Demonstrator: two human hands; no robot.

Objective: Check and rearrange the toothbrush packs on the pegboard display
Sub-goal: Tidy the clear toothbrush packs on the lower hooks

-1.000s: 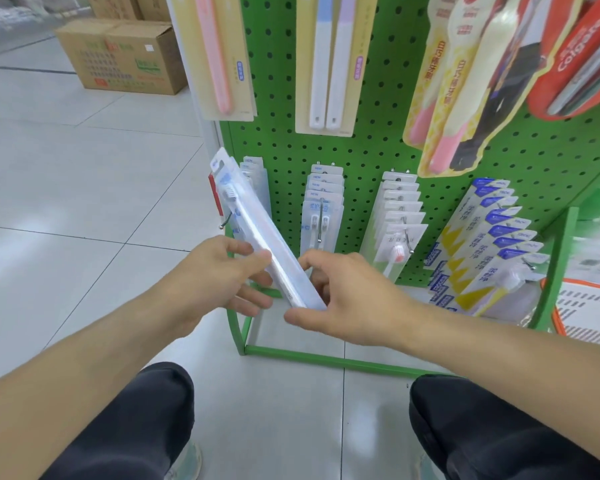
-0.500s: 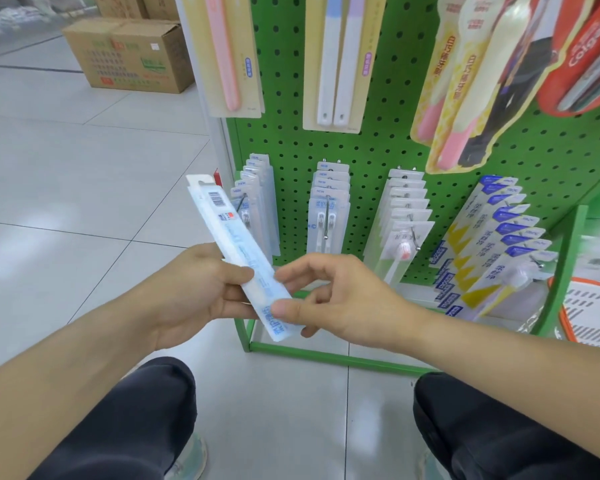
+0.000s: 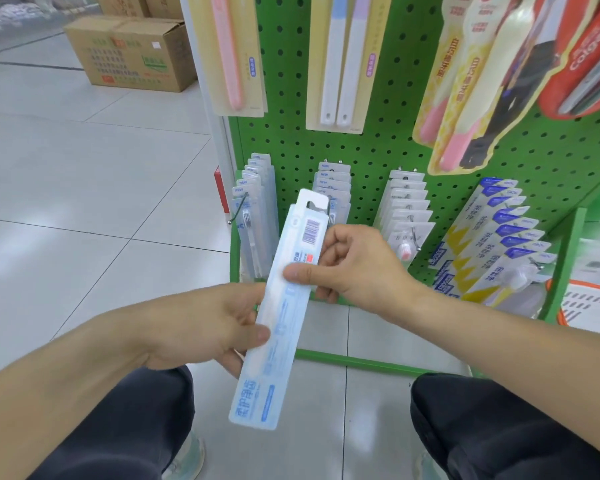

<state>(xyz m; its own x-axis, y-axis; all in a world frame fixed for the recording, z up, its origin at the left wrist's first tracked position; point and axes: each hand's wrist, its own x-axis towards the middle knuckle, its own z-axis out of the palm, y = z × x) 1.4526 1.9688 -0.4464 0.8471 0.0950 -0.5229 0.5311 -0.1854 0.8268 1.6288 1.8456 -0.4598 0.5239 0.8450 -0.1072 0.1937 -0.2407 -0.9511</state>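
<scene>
Both hands are on one long, pale blue, translucent plastic toothbrush pack (image 3: 284, 306), held in front of the green perforated metal pegboard (image 3: 388, 140), back side toward me, barcode label near its top. I see my left hand (image 3: 215, 327) curled round the pack's middle from the left, thumb pressed on its face. My right hand (image 3: 354, 265) pinches it higher up, thumb on the front, fingers folded behind. Pack tilted, hang-tab end up and leaning toward the pegboard, printed end low over my dark trousers (image 3: 125, 427).

Behind the pack, low on the pegboard, hooks carry rows of clear white-carded toothbrush packs (image 3: 333, 183), with another row left (image 3: 253, 188) and one right (image 3: 407, 202). Further right on the pegboard hang blue-and-yellow carded packs (image 3: 499, 237). Higher on the pegboard: cream-carded brushes, pink (image 3: 229, 53) and blue-lilac (image 3: 340, 60). Left of the pegboard, well apart, a brown cardboard box (image 3: 132, 53) sits on the pale tiled floor (image 3: 84, 174).
</scene>
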